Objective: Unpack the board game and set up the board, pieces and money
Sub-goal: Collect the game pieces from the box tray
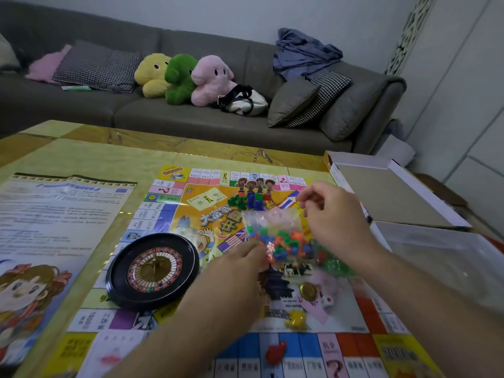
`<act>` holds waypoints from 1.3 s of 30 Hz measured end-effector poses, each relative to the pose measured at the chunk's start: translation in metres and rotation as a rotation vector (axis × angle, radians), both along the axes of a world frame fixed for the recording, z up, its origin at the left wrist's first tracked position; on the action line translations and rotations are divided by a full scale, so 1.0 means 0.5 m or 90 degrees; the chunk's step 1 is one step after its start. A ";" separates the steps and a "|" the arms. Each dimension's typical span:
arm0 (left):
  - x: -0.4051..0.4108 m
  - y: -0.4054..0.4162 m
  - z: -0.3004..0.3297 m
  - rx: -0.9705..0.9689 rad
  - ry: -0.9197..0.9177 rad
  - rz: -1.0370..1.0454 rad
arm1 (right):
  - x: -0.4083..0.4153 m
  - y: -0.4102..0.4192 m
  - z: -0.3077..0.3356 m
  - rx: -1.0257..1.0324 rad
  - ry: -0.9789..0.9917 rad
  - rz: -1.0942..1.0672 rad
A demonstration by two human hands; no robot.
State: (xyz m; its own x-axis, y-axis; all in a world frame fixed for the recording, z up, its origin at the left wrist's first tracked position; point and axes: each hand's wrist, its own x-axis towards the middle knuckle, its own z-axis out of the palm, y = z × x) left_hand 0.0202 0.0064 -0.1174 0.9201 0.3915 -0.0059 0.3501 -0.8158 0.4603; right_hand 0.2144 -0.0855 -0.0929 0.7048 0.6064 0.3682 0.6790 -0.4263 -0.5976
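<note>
Sofa (191,115) behind; roulette wheel (152,271) beside bag-holding hands (335,214), board (169,214) underneath.

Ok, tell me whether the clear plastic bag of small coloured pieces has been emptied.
Not emptied. The clear plastic bag is bulging with orange, blue and green pieces; the right hand pinches its top and the left hand holds its lower edge.
</note>
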 end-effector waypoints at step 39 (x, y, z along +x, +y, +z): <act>-0.074 0.067 0.048 -0.453 -0.238 0.229 | -0.174 -0.175 -0.025 -0.099 0.245 0.173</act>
